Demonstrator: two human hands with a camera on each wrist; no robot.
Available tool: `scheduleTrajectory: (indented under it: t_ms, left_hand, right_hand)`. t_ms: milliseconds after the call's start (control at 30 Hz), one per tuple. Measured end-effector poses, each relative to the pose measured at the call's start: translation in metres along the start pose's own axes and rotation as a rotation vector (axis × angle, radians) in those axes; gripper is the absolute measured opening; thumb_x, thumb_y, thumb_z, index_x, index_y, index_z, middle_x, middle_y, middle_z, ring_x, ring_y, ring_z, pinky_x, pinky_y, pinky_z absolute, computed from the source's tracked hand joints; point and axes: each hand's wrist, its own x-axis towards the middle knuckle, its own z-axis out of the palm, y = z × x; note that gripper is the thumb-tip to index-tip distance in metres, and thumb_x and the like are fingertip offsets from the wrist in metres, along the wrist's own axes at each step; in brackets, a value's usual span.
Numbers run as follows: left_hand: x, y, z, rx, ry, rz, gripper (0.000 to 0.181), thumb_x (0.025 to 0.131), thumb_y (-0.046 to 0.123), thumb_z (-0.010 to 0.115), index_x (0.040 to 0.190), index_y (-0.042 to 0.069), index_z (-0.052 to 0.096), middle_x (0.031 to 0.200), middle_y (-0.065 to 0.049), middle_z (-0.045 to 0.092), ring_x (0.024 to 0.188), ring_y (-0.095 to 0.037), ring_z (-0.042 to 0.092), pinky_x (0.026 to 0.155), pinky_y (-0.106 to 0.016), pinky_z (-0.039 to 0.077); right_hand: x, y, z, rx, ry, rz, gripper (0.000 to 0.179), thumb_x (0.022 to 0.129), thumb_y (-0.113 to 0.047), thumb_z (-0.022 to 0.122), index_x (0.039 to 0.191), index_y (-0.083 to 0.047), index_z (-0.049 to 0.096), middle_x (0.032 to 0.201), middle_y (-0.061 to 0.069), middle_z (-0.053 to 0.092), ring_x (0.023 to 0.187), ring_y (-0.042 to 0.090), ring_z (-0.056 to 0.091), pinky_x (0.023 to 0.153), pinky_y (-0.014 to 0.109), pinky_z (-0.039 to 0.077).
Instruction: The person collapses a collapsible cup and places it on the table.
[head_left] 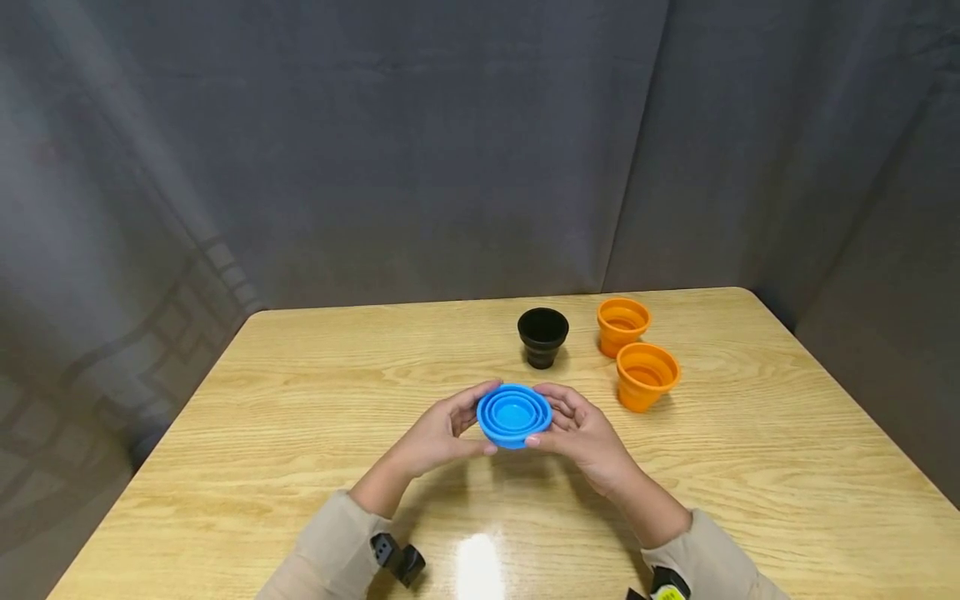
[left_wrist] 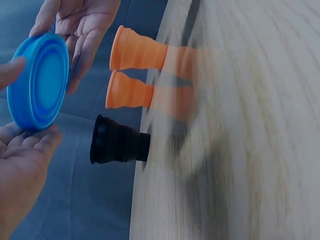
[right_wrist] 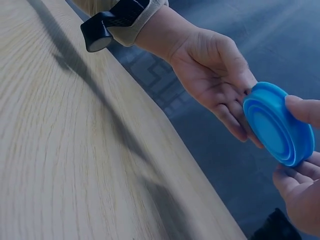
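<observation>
A blue collapsible cup, folded flat into rings, is held up above the table between both hands. My left hand grips its left side, thumb at the near edge and fingers at the far edge. On the opposite side my right hand pinches the rim, its thumb on the near edge. In the left wrist view the cup stands well off the tabletop, and its ringed underside shows. The right wrist view shows the left hand's palm turned toward the camera, its fingers at the cup's edge.
Beyond the hands, an extended black cup stands upright on the wooden table. To its right stand two extended orange cups, one farther back and one nearer. Grey curtains hang behind the table's far edge.
</observation>
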Motion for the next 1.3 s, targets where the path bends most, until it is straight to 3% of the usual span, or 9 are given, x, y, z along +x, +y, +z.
scheduleTrajectory:
  t_ms: [133, 233, 400, 500, 700, 1033, 1200, 1300]
  left_hand:
    - [0.001, -0.001, 0.005, 0.041, 0.044, 0.001, 0.074, 0.070, 0.000, 0.069, 0.132, -0.001, 0.029, 0.130, -0.014, 0.037, 0.117, -0.021, 0.037, 0.098, -0.034, 0.026]
    - [0.002, 0.001, 0.010, 0.126, 0.098, 0.007, 0.076, 0.068, 0.003, 0.072, 0.131, 0.000, 0.031, 0.129, -0.013, 0.039, 0.116, -0.021, 0.038, 0.097, -0.032, 0.027]
    - [-0.002, 0.033, 0.022, 0.330, 0.161, -0.012, 0.074, 0.065, 0.004, 0.074, 0.127, -0.003, 0.035, 0.126, -0.018, 0.040, 0.115, -0.028, 0.038, 0.094, -0.035, 0.032]
    - [-0.003, 0.044, 0.025, 0.381, 0.184, -0.018, 0.071, 0.064, 0.002, 0.074, 0.125, -0.006, 0.038, 0.123, -0.021, 0.042, 0.113, -0.030, 0.040, 0.092, -0.036, 0.034]
    - [-0.004, 0.041, 0.022, 0.342, 0.220, -0.023, 0.072, 0.062, 0.000, 0.075, 0.124, -0.005, 0.039, 0.124, -0.021, 0.042, 0.113, -0.030, 0.041, 0.092, -0.034, 0.034]
    - [-0.010, 0.033, 0.009, 0.287, 0.306, -0.132, 0.072, 0.062, -0.001, 0.075, 0.125, -0.003, 0.041, 0.127, -0.017, 0.041, 0.117, -0.028, 0.037, 0.095, -0.035, 0.030]
    - [-0.015, 0.017, -0.003, 0.262, 0.343, -0.162, 0.073, 0.062, 0.001, 0.075, 0.126, 0.000, 0.041, 0.128, -0.015, 0.040, 0.118, -0.027, 0.034, 0.096, -0.037, 0.028]
    - [-0.018, 0.002, -0.012, 0.265, 0.358, -0.168, 0.075, 0.061, 0.004, 0.076, 0.127, 0.004, 0.041, 0.128, -0.012, 0.040, 0.119, -0.026, 0.033, 0.097, -0.037, 0.027]
  right_hand:
    - [0.001, 0.001, 0.002, -0.037, 0.011, -0.032, 0.067, 0.066, -0.001, 0.072, 0.123, 0.000, 0.037, 0.121, 0.018, 0.043, 0.112, 0.024, 0.043, 0.088, 0.026, 0.038]
    - [0.000, 0.001, 0.003, -0.051, 0.014, -0.044, 0.068, 0.065, -0.001, 0.073, 0.123, 0.000, 0.037, 0.122, 0.017, 0.043, 0.113, 0.025, 0.042, 0.089, 0.025, 0.036]
    - [-0.001, 0.000, 0.004, -0.079, -0.002, -0.049, 0.069, 0.066, -0.001, 0.072, 0.124, 0.002, 0.036, 0.125, 0.018, 0.041, 0.115, 0.026, 0.039, 0.091, 0.026, 0.034]
    - [0.000, -0.001, 0.003, -0.106, -0.016, -0.046, 0.067, 0.068, -0.002, 0.071, 0.125, 0.003, 0.035, 0.125, 0.019, 0.041, 0.115, 0.027, 0.039, 0.092, 0.028, 0.033]
    - [0.001, -0.004, -0.005, -0.195, -0.056, -0.072, 0.062, 0.072, -0.004, 0.069, 0.124, 0.004, 0.036, 0.122, 0.021, 0.043, 0.113, 0.029, 0.041, 0.091, 0.032, 0.034]
    - [-0.003, -0.014, -0.032, -0.299, -0.015, -0.143, 0.050, 0.079, -0.005, 0.061, 0.121, 0.007, 0.038, 0.120, 0.022, 0.045, 0.111, 0.032, 0.042, 0.090, 0.034, 0.036]
    - [-0.007, -0.022, -0.046, -0.349, 0.024, -0.180, 0.049, 0.080, -0.005, 0.060, 0.121, 0.011, 0.036, 0.119, 0.026, 0.044, 0.110, 0.033, 0.042, 0.090, 0.026, 0.036]
    - [-0.010, -0.026, -0.056, -0.371, 0.048, -0.194, 0.049, 0.081, -0.006, 0.059, 0.121, 0.011, 0.036, 0.119, 0.026, 0.043, 0.108, 0.024, 0.045, 0.087, 0.020, 0.037]
